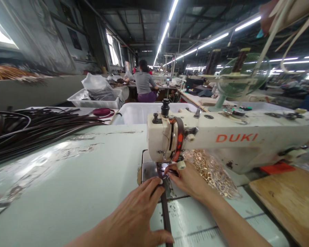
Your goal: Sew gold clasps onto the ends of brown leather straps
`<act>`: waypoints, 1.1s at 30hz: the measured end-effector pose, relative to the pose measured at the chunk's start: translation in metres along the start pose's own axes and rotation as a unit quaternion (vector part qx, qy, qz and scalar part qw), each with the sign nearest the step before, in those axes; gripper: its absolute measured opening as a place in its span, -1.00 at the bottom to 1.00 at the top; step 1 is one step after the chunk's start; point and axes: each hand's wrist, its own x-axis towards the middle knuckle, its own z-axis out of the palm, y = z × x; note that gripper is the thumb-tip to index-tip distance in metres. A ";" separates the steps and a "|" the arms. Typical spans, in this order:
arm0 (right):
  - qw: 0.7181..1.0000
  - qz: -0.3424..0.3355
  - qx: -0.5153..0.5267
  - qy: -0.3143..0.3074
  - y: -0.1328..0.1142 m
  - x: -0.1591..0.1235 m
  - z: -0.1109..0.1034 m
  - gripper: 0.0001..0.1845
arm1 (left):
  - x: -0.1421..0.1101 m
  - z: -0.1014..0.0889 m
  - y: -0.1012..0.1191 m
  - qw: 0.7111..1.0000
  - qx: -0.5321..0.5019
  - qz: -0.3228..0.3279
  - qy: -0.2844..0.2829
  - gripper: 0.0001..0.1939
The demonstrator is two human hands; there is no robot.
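Observation:
A cream sewing machine [229,139] marked DUKI stands on the pale green table [74,178]. A narrow dark leather strap [165,212] runs from the table's near edge up under the needle. My left hand [139,212] lies flat on the table with its fingers stretched along the strap's left side, fingertips pressing it near the needle plate. My right hand [187,178] reaches in from the right and pinches the strap's end just below the presser foot.
A heap of dark straps [28,132] lies at the table's left. Gold metal rings in a clear bag [213,171] sit under the machine arm. A wooden board [288,199] lies right. White bins [136,113], a green fan [237,80] and a seated person [144,85] are behind.

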 end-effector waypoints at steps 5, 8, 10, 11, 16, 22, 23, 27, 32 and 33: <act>0.999 0.033 0.002 -0.008 0.000 -0.001 -0.001 -0.77 | -0.002 0.002 -0.003 0.999 -0.005 -0.024 -0.038 -0.03; 0.999 0.052 0.009 0.001 0.001 -0.002 -0.002 -0.77 | -0.003 0.003 -0.003 0.999 -0.009 -0.029 -0.034 -0.05; 0.998 0.056 0.012 0.005 0.002 -0.002 -0.002 -0.78 | -0.004 0.004 -0.005 0.999 -0.010 -0.030 -0.023 -0.06; 0.998 0.056 0.013 0.004 0.002 -0.001 -0.002 -0.78 | -0.004 0.005 -0.006 0.999 -0.010 -0.027 -0.014 -0.07; 0.998 0.054 0.022 -0.011 0.001 -0.001 -0.005 -0.80 | -0.004 0.011 -0.012 0.999 -0.010 0.009 0.038 -0.11; 0.998 0.036 0.002 -0.056 -0.010 -0.013 -0.026 -0.78 | -0.002 -0.002 -0.010 0.992 -0.054 -0.016 0.115 -0.40; 0.997 0.038 -0.006 -0.061 -0.013 -0.018 -0.031 -0.77 | -0.002 -0.009 -0.009 0.986 -0.073 -0.045 0.142 -0.55; 0.997 0.061 0.016 -0.047 -0.028 -0.041 -0.044 -0.76 | 0.002 -0.037 -0.008 0.958 -0.096 -0.173 0.208 -0.71; 0.994 0.057 0.087 -0.037 -0.046 -0.071 -0.046 -0.80 | 0.018 -0.049 -0.014 0.956 0.025 -0.206 0.209 -0.66; 0.993 0.053 0.098 -0.035 -0.048 -0.075 -0.045 -0.81 | 0.021 -0.048 -0.015 0.956 0.025 -0.200 0.213 -0.69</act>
